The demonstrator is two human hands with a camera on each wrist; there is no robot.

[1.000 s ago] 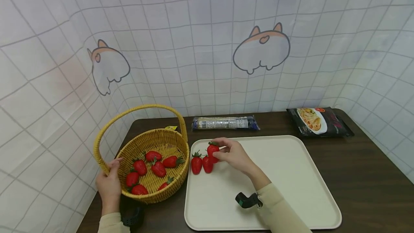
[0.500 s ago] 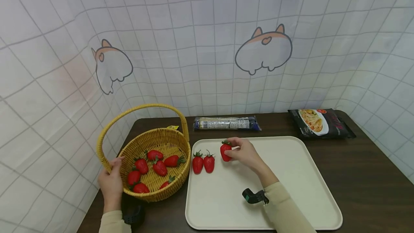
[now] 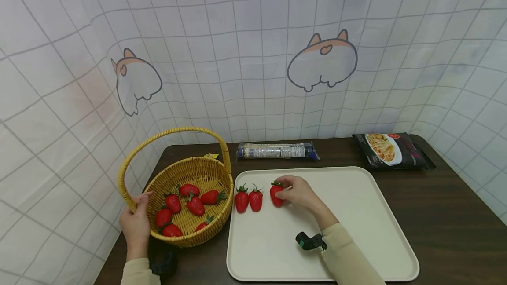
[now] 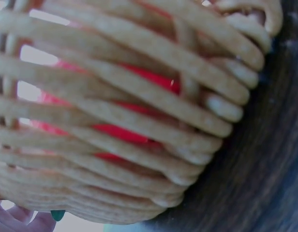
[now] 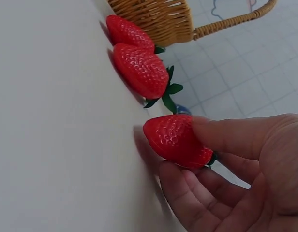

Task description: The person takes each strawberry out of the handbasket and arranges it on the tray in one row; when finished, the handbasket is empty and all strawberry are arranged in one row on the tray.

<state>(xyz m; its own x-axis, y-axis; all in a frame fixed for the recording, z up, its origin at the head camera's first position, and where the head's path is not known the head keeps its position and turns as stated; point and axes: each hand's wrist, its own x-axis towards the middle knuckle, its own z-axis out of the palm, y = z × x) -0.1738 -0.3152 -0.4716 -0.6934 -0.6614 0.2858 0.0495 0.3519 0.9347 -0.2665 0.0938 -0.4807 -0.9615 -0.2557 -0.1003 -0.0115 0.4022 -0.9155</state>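
Observation:
My right hand (image 3: 299,192) pinches a strawberry (image 3: 276,195) between thumb and fingers, low over the cream tray (image 3: 317,232). In the right wrist view, the tip of that strawberry (image 5: 175,140) points toward the tray surface, with its leaves behind. Two more strawberries (image 3: 242,200) lie side by side on the tray to its left, leaves toward the back. My left hand (image 3: 135,223) grips the yellow wicker basket (image 3: 206,239) at its left side, near the foot of the handle. Several strawberries (image 3: 195,206) lie inside, and red shows through the weave (image 4: 154,116) in the left wrist view.
Behind the tray lies a long, clear-wrapped packet (image 3: 276,151). A black food packet (image 3: 392,149) with a noodle picture sits at the back right of the dark table (image 3: 455,223). A white grid-patterned curtain (image 3: 253,56) stands behind and along both sides.
My right hand has carried its strawberry rightward, away from the other two on the tray, then lowered it slightly toward the front. The left hand keeps its grip on the basket.

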